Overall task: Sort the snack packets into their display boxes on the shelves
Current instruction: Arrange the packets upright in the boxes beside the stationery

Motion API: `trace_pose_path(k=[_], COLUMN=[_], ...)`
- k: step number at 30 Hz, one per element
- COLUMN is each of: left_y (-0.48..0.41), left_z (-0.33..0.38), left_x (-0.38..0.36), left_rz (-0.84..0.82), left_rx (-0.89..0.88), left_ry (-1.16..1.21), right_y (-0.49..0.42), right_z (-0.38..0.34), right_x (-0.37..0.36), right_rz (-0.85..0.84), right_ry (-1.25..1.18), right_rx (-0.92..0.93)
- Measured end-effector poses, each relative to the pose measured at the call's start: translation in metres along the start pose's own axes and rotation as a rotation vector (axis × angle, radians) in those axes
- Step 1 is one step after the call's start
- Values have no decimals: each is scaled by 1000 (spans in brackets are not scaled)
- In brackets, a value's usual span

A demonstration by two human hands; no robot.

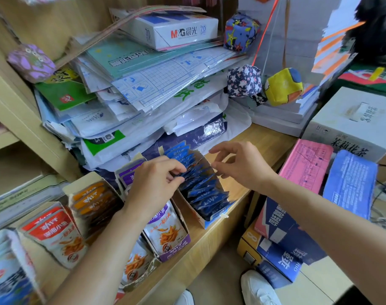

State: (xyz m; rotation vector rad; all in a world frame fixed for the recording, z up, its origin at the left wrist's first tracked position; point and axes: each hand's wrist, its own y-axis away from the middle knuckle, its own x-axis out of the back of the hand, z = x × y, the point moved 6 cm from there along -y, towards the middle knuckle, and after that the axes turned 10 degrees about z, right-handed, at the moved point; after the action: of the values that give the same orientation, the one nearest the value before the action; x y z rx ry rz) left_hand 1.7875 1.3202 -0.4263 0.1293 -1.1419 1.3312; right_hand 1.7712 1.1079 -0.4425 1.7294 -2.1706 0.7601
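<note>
Already the red packets (53,230), orange packets (93,199) and purple packets (165,227) stand filed in their own boxes on the shelf (209,243). The left hand (152,183) pinches blue packets (200,186) inside the nearly full blue display box (206,222), probably straightening them. The right hand (242,166) hovers alongside, fingers loose and holding nothing. Little seems left.

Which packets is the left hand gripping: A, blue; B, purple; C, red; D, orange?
A: the left hand pinches the tops of the blue packets standing in a row.
</note>
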Motion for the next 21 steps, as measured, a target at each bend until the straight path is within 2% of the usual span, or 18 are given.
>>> trace_pose_path(k=[4,8,12,15,17,21], left_y=[-2,-4,-6,-10,-12,-9], left_z=[0,-2,-10,-15,-16,-21], left_x=[6,9,11,9,7,4], left_rz=[10,59,112,110,89,-10], left_rx=[-51,-99,-25,41,79,152], left_ry=[-102,-147,-76,10,59,106], right_y=[-14,-18,-18,-16,-14,-10], right_z=[0,-5,-11,-22,-28,-27], right_x=[-3,-7,-12,-15,-20,-26], right_rz=[-74,-125,-111,-93,-87,-124], right_ry=[202,249,264,176,124,172], right_rx=[-4,52,133,192,224,218])
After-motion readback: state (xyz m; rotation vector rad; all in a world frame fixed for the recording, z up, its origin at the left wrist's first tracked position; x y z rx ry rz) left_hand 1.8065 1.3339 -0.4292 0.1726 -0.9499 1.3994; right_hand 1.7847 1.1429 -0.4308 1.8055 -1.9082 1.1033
